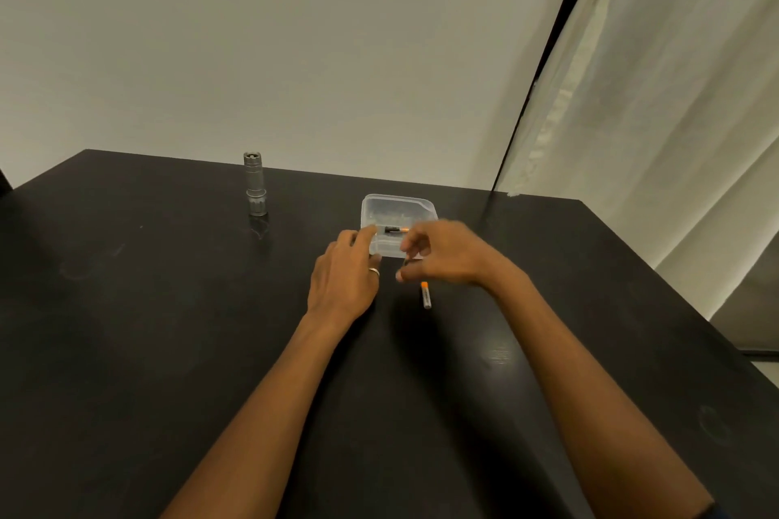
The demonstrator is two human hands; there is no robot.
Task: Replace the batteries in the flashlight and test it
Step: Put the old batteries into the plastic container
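Note:
A silver flashlight [255, 184] stands upright on the black table [147, 329] at the back left, far from both hands. A small clear plastic box [396, 209] sits mid-table with a black and orange battery [395, 229] lying in it. My left hand [343, 274], with a ring on one finger, rests against the box's left front corner, fingers fairly straight. My right hand [442, 253] hovers over the box's right front corner with fingers curled; something small and dark shows under them, too blurred to tell. Another battery [426, 295] with an orange end lies on the table just below my right hand.
The table's back edge meets a pale wall [337, 55]. A light curtain [674, 97] hangs at the right, beyond the table's right edge.

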